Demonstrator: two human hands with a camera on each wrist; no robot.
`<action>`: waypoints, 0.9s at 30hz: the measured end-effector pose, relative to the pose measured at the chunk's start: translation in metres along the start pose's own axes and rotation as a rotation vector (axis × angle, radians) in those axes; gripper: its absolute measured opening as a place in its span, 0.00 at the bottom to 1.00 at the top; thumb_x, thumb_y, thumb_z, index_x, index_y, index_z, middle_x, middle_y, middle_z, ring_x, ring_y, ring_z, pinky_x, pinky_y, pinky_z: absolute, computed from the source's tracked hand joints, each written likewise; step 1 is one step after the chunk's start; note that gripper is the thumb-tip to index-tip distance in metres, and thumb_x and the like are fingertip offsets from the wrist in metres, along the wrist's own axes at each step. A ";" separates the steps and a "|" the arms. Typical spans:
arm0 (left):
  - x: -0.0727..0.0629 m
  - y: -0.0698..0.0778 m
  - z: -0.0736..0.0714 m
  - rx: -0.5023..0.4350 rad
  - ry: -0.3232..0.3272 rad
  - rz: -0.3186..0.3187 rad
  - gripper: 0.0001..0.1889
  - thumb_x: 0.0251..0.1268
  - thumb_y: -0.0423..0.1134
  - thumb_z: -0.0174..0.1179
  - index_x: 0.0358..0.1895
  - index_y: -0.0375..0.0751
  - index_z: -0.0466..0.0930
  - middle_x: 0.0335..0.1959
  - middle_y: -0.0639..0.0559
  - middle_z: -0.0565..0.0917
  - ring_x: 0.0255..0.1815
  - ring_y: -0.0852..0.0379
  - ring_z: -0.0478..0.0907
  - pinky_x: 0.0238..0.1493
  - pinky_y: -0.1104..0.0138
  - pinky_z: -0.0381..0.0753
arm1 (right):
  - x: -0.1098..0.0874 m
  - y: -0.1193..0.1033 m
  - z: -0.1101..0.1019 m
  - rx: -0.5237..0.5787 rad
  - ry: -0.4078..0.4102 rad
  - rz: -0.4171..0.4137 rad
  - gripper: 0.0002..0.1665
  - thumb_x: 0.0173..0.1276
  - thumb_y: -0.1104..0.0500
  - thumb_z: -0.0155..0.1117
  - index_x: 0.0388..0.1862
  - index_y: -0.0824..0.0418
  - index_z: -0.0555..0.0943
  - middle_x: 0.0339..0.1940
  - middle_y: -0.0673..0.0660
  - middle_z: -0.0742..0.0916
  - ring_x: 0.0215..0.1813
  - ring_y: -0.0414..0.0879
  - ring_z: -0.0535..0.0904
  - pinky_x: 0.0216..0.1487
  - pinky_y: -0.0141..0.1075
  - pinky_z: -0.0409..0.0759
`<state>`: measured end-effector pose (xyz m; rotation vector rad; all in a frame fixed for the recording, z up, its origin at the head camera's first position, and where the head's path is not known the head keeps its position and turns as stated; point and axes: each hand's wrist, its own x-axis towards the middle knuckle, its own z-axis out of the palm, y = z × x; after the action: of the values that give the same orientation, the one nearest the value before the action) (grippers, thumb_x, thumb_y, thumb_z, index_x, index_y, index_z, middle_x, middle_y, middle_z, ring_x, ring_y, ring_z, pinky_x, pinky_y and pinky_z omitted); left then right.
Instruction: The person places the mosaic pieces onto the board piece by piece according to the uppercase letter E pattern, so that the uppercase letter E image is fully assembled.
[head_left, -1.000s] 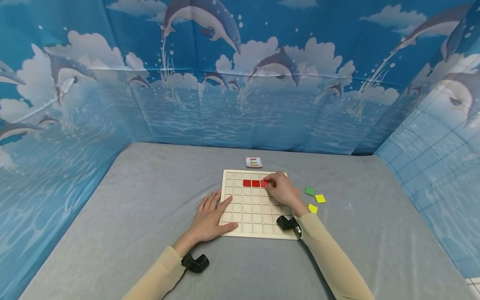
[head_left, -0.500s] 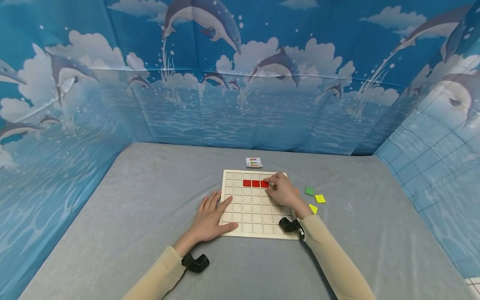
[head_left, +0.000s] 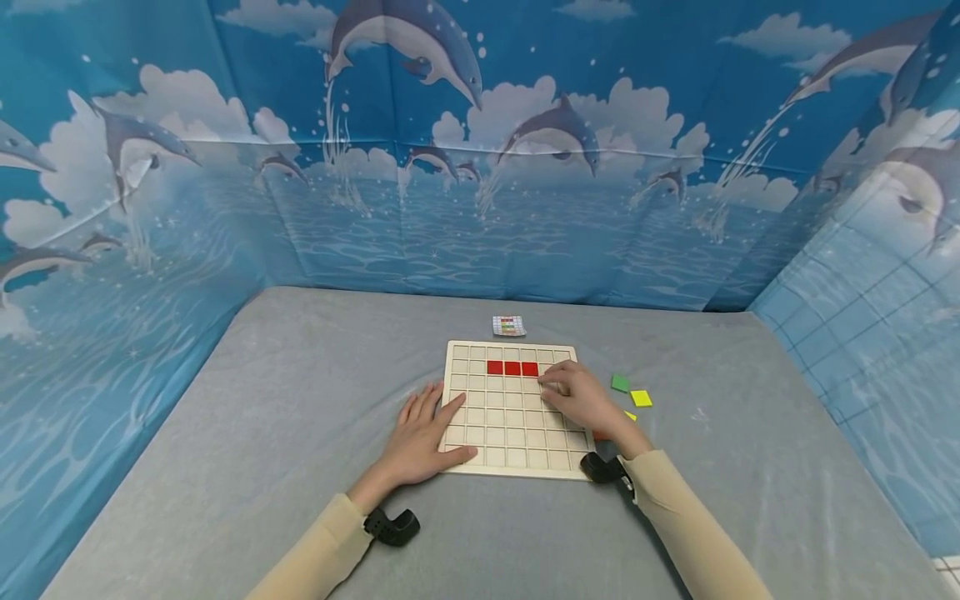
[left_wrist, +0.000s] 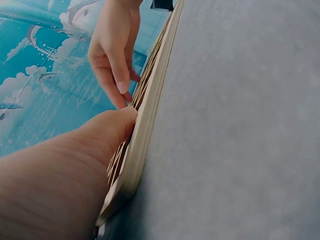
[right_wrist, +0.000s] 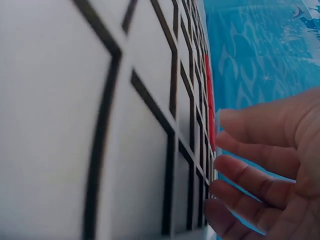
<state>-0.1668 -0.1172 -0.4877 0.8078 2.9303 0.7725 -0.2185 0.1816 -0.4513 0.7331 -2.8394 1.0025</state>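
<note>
Tiles (head_left: 512, 368), 3 red, lie nearer right hand (head_left: 581, 399) than left hand (head_left: 420, 437).

left grip (head_left: 420, 437) and right grip (head_left: 576, 396) flank passable room above board (head_left: 506, 417).

- The person's left arm (head_left: 315, 542), in a long beige fabric sleeve, extends forward; the right arm (head_left: 690, 521), sleeved alike, angles inward.
- The bare left hand (head_left: 422, 437) lies palm down, fingers extended, thumb spread well apart from the forefinger.
- The bare right hand (head_left: 581, 396) has gently bent fingers, the thumb tip apart from the fingertips.
</note>
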 end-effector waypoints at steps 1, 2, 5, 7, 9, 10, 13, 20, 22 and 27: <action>0.000 0.000 0.000 0.000 0.001 0.001 0.43 0.62 0.67 0.51 0.75 0.49 0.53 0.75 0.38 0.45 0.75 0.44 0.37 0.69 0.51 0.34 | -0.002 0.000 -0.002 0.011 0.003 0.001 0.14 0.65 0.65 0.64 0.48 0.70 0.83 0.49 0.63 0.80 0.46 0.55 0.74 0.44 0.47 0.73; 0.000 0.000 0.000 0.000 0.005 0.004 0.43 0.62 0.66 0.51 0.75 0.49 0.53 0.75 0.38 0.45 0.75 0.44 0.37 0.69 0.51 0.34 | -0.005 0.001 -0.004 0.019 0.012 0.010 0.14 0.65 0.64 0.64 0.48 0.70 0.83 0.49 0.63 0.80 0.46 0.55 0.75 0.43 0.47 0.74; 0.000 0.000 0.001 -0.010 0.023 0.015 0.43 0.61 0.65 0.53 0.75 0.48 0.55 0.74 0.36 0.47 0.75 0.43 0.38 0.69 0.49 0.34 | -0.013 0.004 -0.012 0.004 0.048 0.052 0.14 0.66 0.62 0.64 0.48 0.68 0.83 0.49 0.62 0.80 0.47 0.55 0.76 0.43 0.48 0.75; 0.000 0.001 0.001 -0.013 0.035 0.022 0.42 0.61 0.65 0.53 0.74 0.46 0.56 0.74 0.35 0.47 0.75 0.42 0.39 0.68 0.49 0.35 | -0.018 0.009 -0.018 -0.023 0.072 0.084 0.14 0.66 0.61 0.64 0.48 0.67 0.84 0.49 0.62 0.81 0.46 0.56 0.77 0.43 0.49 0.75; -0.001 0.001 0.001 -0.019 0.042 0.025 0.42 0.61 0.65 0.54 0.74 0.46 0.56 0.74 0.35 0.48 0.74 0.41 0.39 0.68 0.48 0.35 | -0.023 0.014 -0.025 -0.041 0.086 0.120 0.14 0.67 0.61 0.64 0.48 0.66 0.84 0.49 0.62 0.81 0.47 0.56 0.77 0.44 0.50 0.75; -0.001 0.001 0.001 -0.018 0.044 0.025 0.42 0.61 0.65 0.54 0.74 0.46 0.56 0.74 0.35 0.48 0.74 0.41 0.39 0.68 0.48 0.35 | -0.025 0.017 -0.029 -0.039 0.089 0.137 0.14 0.67 0.61 0.64 0.48 0.67 0.83 0.49 0.63 0.81 0.46 0.57 0.77 0.44 0.51 0.75; -0.001 0.002 0.000 -0.018 0.039 0.019 0.42 0.61 0.65 0.54 0.74 0.46 0.56 0.74 0.35 0.48 0.74 0.41 0.39 0.69 0.49 0.34 | -0.031 0.026 -0.040 -0.045 0.100 0.180 0.15 0.67 0.61 0.63 0.49 0.69 0.82 0.50 0.67 0.81 0.48 0.60 0.77 0.45 0.54 0.74; -0.001 0.002 -0.001 -0.017 0.038 0.019 0.42 0.61 0.64 0.54 0.74 0.46 0.57 0.74 0.35 0.49 0.74 0.41 0.39 0.69 0.48 0.35 | -0.043 0.049 -0.059 -0.105 0.096 0.274 0.23 0.63 0.59 0.67 0.52 0.73 0.79 0.52 0.72 0.78 0.55 0.67 0.71 0.51 0.59 0.70; -0.001 0.002 0.000 -0.014 0.038 0.021 0.42 0.61 0.64 0.54 0.74 0.46 0.57 0.74 0.35 0.49 0.74 0.41 0.39 0.68 0.48 0.35 | -0.046 0.055 -0.062 -0.127 0.085 0.306 0.26 0.62 0.57 0.68 0.53 0.74 0.78 0.52 0.73 0.77 0.54 0.67 0.71 0.50 0.59 0.70; -0.001 0.001 0.001 -0.003 0.028 0.018 0.43 0.61 0.65 0.53 0.74 0.46 0.55 0.74 0.35 0.48 0.74 0.41 0.39 0.69 0.49 0.35 | -0.052 0.068 -0.067 -0.168 0.051 0.405 0.31 0.60 0.54 0.70 0.54 0.75 0.76 0.50 0.73 0.77 0.50 0.65 0.72 0.48 0.57 0.71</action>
<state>-0.1657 -0.1167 -0.4884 0.8318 2.9495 0.7955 -0.2106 0.2900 -0.4483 0.1154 -3.0429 0.7839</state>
